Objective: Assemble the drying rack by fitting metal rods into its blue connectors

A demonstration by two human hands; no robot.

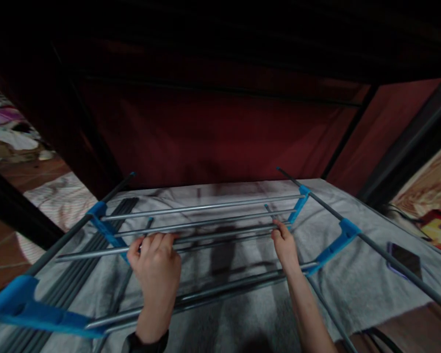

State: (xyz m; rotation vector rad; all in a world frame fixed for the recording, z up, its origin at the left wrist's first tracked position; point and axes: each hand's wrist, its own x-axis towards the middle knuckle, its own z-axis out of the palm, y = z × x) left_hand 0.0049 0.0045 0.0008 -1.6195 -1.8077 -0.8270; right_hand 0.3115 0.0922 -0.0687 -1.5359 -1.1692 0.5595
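My left hand (155, 262) is wrapped around a grey metal tube (224, 234), whose free left end sticks out past the back left blue plastic bracket (108, 229). With its fingertips, my right hand (284, 245) pinches the same tube near its right end, close to the back right blue bracket (299, 206). Whether that end sits in the bracket is hard to tell. Other crossbars (202, 208) span the two back brackets. In front, a left bracket (47, 312) and a right bracket (330, 251) carry more crossbars. Long side poles (325, 204) run through the brackets.
Several loose grey tubes (68, 274) lie bundled at the left on a grey blanket (356, 294). A phone (404, 260) rests on the blanket at the right. Dark red wooden panels (220, 137) rise behind the frame. Clothes and boxes (12, 137) are piled at far left.
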